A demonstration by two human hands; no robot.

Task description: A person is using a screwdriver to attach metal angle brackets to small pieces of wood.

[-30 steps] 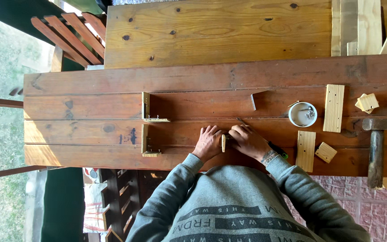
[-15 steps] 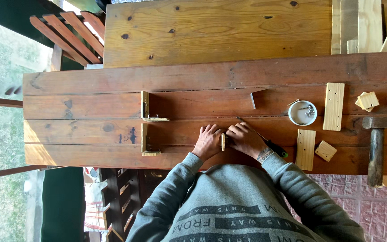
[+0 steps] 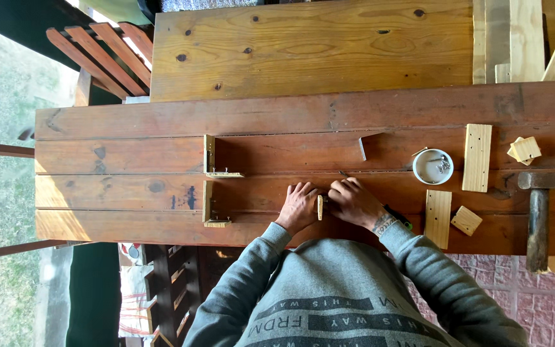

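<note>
The table [image 3: 130,160] has lots of bare wood at the left of the frame, so a hand can slide there freely. Two small wooden brackets [image 3: 216,193] stand in the middle and block the way. At the right it is crowded: a white bowl [image 3: 433,166], flat wood pieces [image 3: 476,157], little blocks [image 3: 525,149] and a hammer [image 3: 538,215].

On the workbench [image 3: 130,160] my left hand [image 3: 298,207] and right hand [image 3: 352,202] flank a small wood piece [image 3: 320,207]. I see brackets [image 3: 215,193] to their left, and a screw bowl [image 3: 433,166], drilled slats [image 3: 476,157] and a hammer [image 3: 538,215] to their right.
</note>
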